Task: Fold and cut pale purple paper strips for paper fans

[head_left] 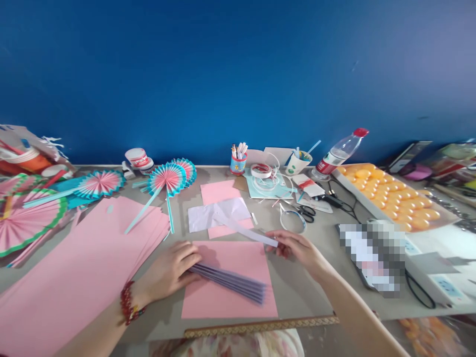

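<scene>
Left hand: our left hand (174, 267), lower centre-left of the frame, is closed over the near end of the pleated bundle.
Pleated bundle: the grey-violet pleated bundle (230, 282) lies lower centre, slanting down to the right above the pink square (208, 305). Its right end is blurred; we cannot tell whether it touches the sheet.
Right hand: our right hand (297, 248), right of centre, has its fingers pinched narrow on one end of the pale strip (245, 232).
Pale strip: runs up and left towards the crumpled white sheet (204, 215). We cannot tell whether it is sticky.
Pleat risk: held at one end only, the folds could spring apart at the right if our left fingers slacken.
Strip risk: a sharp pull could crease or tear the strip, or drag the white sheet if the two cling.
Around the work: pink stack (92, 248) at left, paper fan (167, 179) upper left of centre, scissors (308, 213) and tape roll (293, 221) beyond our right hand, all on the bench (297, 297).
Reach risk: a wide sweep of our right hand could knock the scissors or snag the strip on the roll.
</scene>
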